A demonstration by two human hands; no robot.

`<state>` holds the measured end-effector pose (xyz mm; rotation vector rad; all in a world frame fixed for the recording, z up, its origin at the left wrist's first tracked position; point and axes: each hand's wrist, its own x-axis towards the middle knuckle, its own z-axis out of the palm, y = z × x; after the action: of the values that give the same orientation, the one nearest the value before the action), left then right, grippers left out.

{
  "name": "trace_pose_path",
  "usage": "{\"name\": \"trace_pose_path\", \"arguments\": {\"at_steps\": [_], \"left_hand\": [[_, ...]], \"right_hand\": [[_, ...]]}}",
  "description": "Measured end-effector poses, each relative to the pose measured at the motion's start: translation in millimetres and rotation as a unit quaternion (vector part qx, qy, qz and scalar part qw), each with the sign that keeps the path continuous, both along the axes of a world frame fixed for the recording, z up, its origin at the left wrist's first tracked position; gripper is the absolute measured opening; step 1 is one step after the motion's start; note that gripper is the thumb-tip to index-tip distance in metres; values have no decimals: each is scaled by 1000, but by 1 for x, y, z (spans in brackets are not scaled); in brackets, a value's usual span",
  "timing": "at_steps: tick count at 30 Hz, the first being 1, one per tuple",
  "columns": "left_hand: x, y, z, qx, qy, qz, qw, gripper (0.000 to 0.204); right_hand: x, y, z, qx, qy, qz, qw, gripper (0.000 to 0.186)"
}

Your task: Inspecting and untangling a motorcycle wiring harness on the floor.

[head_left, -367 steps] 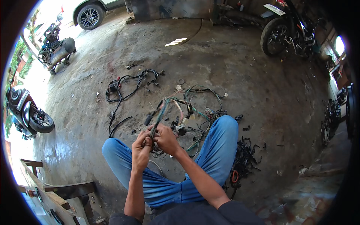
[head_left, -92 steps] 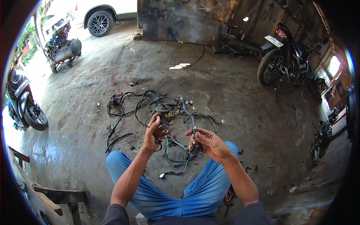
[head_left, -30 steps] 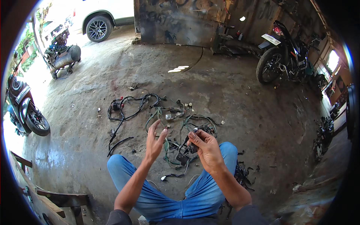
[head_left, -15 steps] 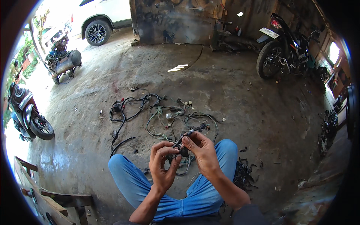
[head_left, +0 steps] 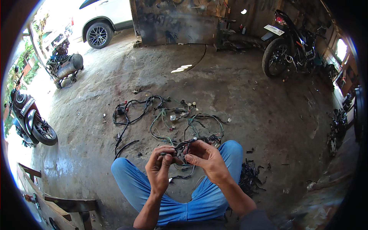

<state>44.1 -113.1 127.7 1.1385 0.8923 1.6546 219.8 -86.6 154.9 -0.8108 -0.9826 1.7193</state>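
Between my raised knees I hold a section of black wiring harness (head_left: 184, 144). My left hand (head_left: 158, 170) is closed, its thumb and fingers pinching the harness at its left end. On the other side my right hand (head_left: 210, 161) grips the same harness, thumb below and fingers curled behind it. The fingers partly hide the held part. Green and black wires (head_left: 152, 128) run from it in loops on the floor just beyond my hands. A short dark lead with a white connector (head_left: 171, 179) hangs below my fingers.
A black harness with a dark connector block (head_left: 121, 111) lies ahead to the left. Black scraps (head_left: 251, 179) are heaped beside my right knee. Motorcycles stand at left (head_left: 38, 128) and far right (head_left: 278, 57). An air compressor (head_left: 67, 67) and a white car (head_left: 115, 17) are further off.
Both hands have shifted, the left slightly left and its fingers regripped. The held harness has turned flatter, and a lead with a white connector now shows below it.
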Motion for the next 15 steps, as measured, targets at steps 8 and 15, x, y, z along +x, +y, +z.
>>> {"name": "trace_pose_path", "arguments": {"at_steps": [8,15], "left_hand": [[-23,9,3,-89,-149,-76,982,25],[-33,8,22,-142,-190,-115,965,37]], "right_hand": [[8,-4,9,-15,-78,85,993,40],[9,2,-8,-72,-57,79,993,35]]}}
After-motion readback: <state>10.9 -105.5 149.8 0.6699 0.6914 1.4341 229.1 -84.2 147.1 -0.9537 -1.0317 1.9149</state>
